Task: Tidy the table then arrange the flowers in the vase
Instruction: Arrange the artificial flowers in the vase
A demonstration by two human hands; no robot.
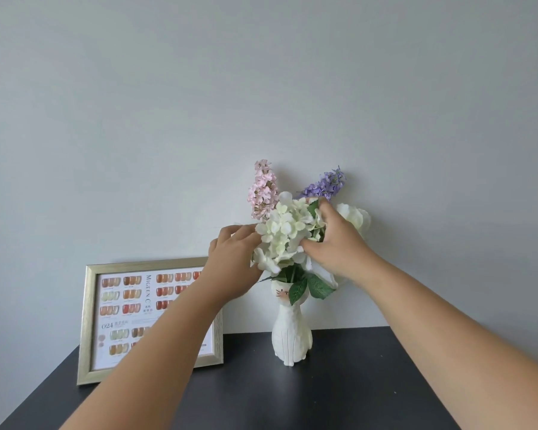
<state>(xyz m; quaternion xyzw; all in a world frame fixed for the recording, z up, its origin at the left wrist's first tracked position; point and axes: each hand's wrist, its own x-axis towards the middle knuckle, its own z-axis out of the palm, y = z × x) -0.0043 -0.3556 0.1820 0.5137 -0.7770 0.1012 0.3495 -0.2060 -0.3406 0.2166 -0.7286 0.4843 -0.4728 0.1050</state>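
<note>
The white cat-shaped vase (291,332) stood on the dark table (339,395), right of the framed chart (115,321); it held cream hydrangea (284,231), pink (261,189) and purple sprigs (325,183); left hand (235,262) and right hand (333,248) loosely cupped the hydrangea.

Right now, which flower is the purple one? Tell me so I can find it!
Find the white cat-shaped vase standing on the dark table. Look up past the big white hydrangea to the two tall spikes at the back. The purple flower spike leans right above the right hand; its neighbour is pink.
</note>
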